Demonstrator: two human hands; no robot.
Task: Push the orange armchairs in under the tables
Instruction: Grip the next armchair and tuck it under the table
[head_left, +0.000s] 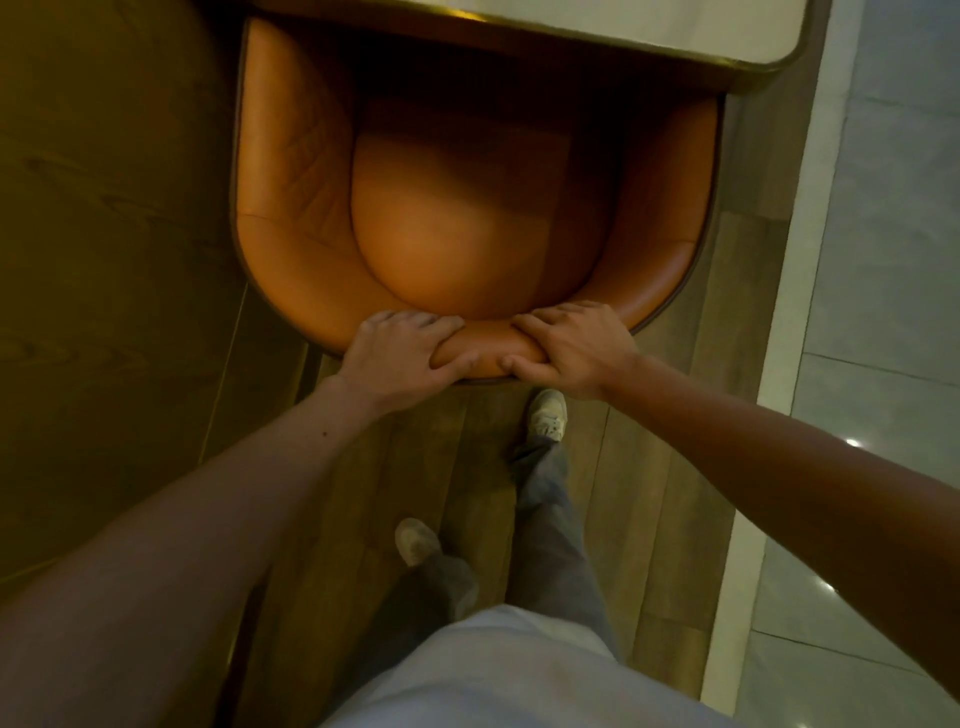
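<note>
An orange leather armchair (291, 171) with a curved back and a round seat cushion fills the upper middle of the head view, seen from above. Its front disappears in shadow beneath the edge of a pale-topped table (727, 31) with a brass rim. My left hand (400, 353) and my right hand (571, 348) both clasp the top of the chair's backrest, close together, fingers over the inner side and thumbs on the outer side.
A dark wooden panel (104, 260) stands close along the chair's left. I stand on wood flooring (649, 493), my feet (548, 415) just behind the chair. Glossy grey tiles (883, 260) with a pale border lie to the right.
</note>
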